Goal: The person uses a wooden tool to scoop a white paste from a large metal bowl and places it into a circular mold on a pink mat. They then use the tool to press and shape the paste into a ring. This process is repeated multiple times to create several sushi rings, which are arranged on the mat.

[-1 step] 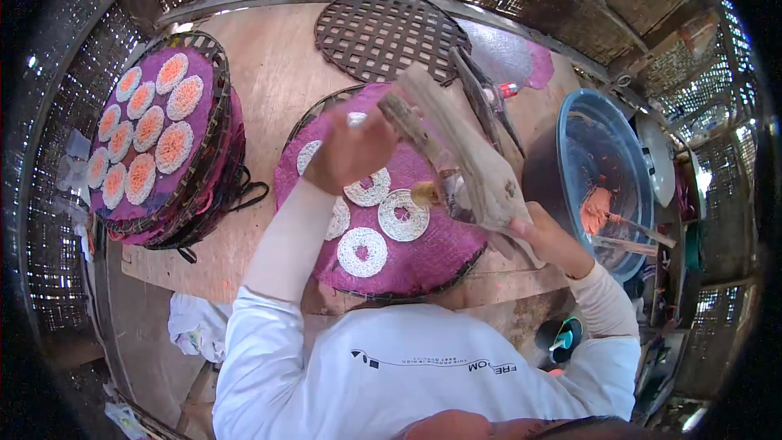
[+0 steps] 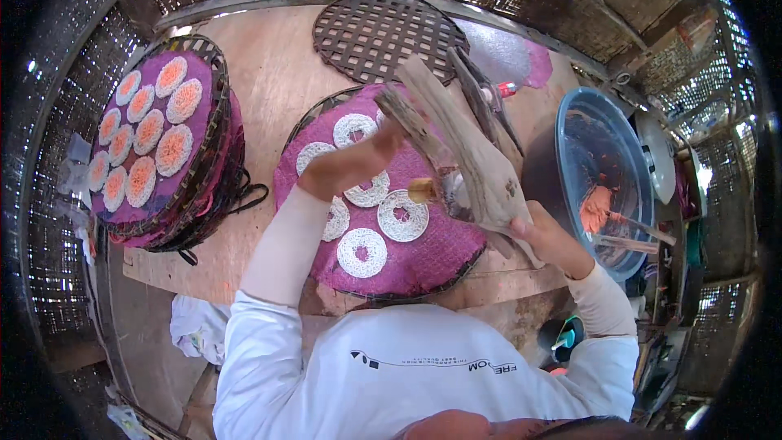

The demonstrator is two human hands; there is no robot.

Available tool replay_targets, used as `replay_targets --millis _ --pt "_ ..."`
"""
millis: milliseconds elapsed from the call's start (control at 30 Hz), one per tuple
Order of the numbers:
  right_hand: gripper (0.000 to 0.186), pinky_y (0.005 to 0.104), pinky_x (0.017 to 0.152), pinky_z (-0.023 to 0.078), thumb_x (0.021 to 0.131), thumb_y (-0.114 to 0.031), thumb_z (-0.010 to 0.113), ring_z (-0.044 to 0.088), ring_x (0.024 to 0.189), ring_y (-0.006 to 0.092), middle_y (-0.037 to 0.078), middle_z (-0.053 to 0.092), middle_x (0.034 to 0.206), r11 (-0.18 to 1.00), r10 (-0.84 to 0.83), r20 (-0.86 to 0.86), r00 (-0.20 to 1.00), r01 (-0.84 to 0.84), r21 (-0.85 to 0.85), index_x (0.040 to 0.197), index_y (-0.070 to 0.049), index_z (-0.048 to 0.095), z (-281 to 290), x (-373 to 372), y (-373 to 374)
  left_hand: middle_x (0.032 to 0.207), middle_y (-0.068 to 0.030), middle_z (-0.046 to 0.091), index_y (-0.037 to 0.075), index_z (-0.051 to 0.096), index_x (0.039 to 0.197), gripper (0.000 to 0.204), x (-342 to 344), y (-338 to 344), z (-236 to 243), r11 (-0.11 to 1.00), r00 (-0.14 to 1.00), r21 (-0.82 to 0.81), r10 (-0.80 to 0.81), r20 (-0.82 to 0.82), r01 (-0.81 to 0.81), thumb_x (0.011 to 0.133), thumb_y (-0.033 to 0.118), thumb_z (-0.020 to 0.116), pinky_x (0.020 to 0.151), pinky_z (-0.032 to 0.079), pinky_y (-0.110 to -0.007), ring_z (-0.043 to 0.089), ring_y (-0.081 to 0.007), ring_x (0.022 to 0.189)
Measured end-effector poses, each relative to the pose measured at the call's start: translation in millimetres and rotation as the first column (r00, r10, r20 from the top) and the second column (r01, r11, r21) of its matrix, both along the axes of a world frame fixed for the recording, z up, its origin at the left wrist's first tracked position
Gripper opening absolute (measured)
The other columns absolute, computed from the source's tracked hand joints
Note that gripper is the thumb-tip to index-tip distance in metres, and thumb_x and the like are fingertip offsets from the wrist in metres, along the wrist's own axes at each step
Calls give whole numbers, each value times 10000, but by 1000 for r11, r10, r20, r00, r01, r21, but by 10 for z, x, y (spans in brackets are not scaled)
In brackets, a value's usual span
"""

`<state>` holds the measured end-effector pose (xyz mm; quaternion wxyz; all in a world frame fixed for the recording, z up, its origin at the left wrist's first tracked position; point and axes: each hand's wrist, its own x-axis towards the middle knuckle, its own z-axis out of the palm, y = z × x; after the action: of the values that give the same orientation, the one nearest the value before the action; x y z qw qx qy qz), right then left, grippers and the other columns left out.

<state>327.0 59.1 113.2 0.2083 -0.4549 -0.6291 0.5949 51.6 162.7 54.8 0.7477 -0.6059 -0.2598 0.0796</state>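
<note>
My right hand (image 2: 554, 240) grips the lower right end of a wooden press (image 2: 489, 187) made of two long, rough levers. My left hand (image 2: 354, 165) is at the upper left end of the shorter lever; its fingers are partly behind the wood and blurred, so their grip does not show. A yellowish cylinder (image 2: 421, 190) sticks out from the press's left side. Below, several white rings of thin strands (image 2: 362, 253) lie on a purple cloth (image 2: 407, 265) covering a round woven tray. My left forearm and the press hide part of the cloth.
At left, a stack of round trays (image 2: 224, 130) bears several white rounds with orange centres (image 2: 148, 131). An open-weave tray (image 2: 391, 33) lies at the back. On the right stands a dark basin (image 2: 562, 163) with orange paste (image 2: 599, 205) and sticks (image 2: 623, 244).
My left hand has shifted slightly down and its blur has lessened, uncovering more of a white ring near the tray's far side. My right hand stays in place on the press.
</note>
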Motion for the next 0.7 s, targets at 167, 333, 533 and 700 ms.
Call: replay_targets --millis 167,333,533,700 --pt "504 295 770 429 842 -438 518 560 878 175 142 595 1007 981 61 -28 998 -55 184 1068 11 551 -336 -79 75 1217 -158 465 65 463 1190 750 138 -314 74 -75 270 -260 335 903 963 597 426 747 976 319 -345 417 -274 1159" --pt "597 340 868 401 780 -477 573 547 937 289 203 571 973 949 -34 -175 984 87 303 1084 35 522 -885 -484 262 981 -100 609 51 574 1004 559 -107 -547 262 228 -139 0 592 794 974 583 353 783 821 446 -364 589 -249 886" --pt "841 456 966 292 641 -507 676 400 1125 385 225 457 1169 615 -150 536 831 -346 709 1212 42 393 -1139 -729 138 959 -94 615 14 576 976 487 -483 -780 175 497 -437 102 625 646 862 592 212 800 795 446 -319 582 -208 857" --pt "894 486 981 260 620 -476 697 381 1134 403 227 438 1190 647 -82 507 858 -342 682 1256 37 333 -1224 -698 188 951 -91 607 -9 557 981 487 -511 -847 135 551 -612 287 607 507 784 576 112 800 761 453 -300 570 -176 853"
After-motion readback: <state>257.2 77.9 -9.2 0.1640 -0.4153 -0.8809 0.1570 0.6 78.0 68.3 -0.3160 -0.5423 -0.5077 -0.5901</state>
